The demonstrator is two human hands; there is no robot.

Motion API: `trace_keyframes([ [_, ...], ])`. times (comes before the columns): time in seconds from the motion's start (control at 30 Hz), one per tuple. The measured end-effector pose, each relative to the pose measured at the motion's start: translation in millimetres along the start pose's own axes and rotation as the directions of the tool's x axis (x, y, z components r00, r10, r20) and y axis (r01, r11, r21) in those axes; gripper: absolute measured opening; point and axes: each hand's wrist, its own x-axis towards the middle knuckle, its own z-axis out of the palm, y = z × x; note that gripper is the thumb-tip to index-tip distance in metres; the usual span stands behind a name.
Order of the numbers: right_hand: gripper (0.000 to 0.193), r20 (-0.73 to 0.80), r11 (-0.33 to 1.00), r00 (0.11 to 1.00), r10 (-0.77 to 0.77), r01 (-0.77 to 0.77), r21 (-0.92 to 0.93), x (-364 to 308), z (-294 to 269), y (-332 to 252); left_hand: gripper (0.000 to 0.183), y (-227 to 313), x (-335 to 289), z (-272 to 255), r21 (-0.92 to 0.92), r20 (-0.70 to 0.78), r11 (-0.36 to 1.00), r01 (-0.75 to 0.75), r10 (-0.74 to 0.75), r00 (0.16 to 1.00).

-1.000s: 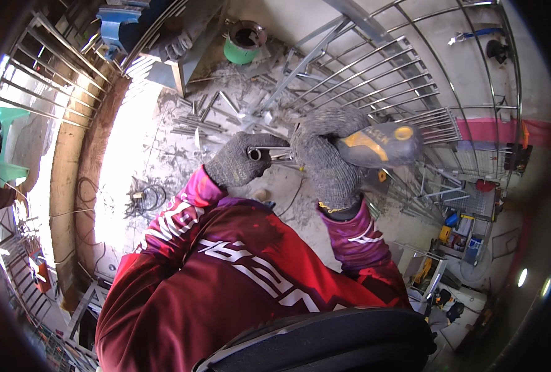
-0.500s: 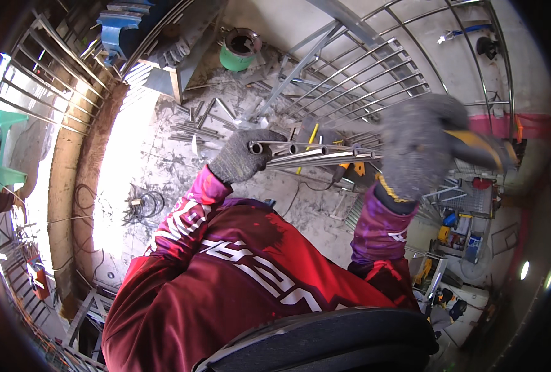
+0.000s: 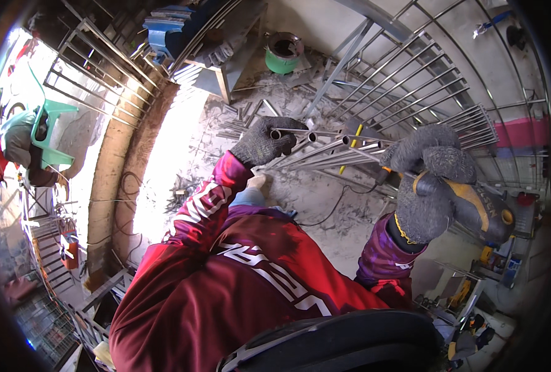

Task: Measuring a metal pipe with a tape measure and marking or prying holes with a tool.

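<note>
One shiny tubular metal frame [image 3: 326, 148] is held up above the floor [image 3: 322, 201], between the person's two hands, with at least four round tube mouths showing along its upper bar; the exact count is hard to make out where tubes overlap. The left hand [image 3: 263, 142], in a grey knitted glove, grips the frame's left end, hiding part of it. The right hand [image 3: 427, 180], gloved alike, is wrapped around one dark grey tool with a yellow-orange stripe [image 3: 477, 208], its front hidden by the fingers; whether they also touch the frame's right end, I cannot tell. One thin yellow strip [image 3: 358, 131] shows behind the frame, its middle covered. Beyond lie several loose cut metal tubes [image 3: 244, 121], too jumbled to count, near one green bucket with a dark opening [image 3: 282, 64]. Farther off stand one blue metal vise [image 3: 167, 31], cut by the dark rim, and a tabletop bearing one empty grey glove [image 3: 216, 54]. One green plastic chair [image 3: 55, 130] is at left, and a black rounded shape [image 3: 337, 344] blocks the lower edge.
</note>
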Motion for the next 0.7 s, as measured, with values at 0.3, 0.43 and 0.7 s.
trace_keyframes([
  [0.3, 0.054, 0.044, 0.984, 0.996, -0.075, 0.081, -0.158, 2, 64, -18, 0.037, 1, 0, 1, 0.025, 0.103, 0.999, 0.022, -0.025, 0.994],
  [0.43, 0.048, 0.423, 0.917, 0.885, -0.193, 0.009, 0.4, 35, 84, -10, 0.033, -7, 2, -2, -0.023, 0.207, 0.998, 0.056, -0.05, 0.977],
  [0.7, 0.046, 0.209, 0.679, 0.971, 0.113, -0.229, 0.698, -56, 61, 71, 0.048, -2, 18, -17, -0.012, 0.427, 0.988, -0.156, 0.146, 0.892],
])
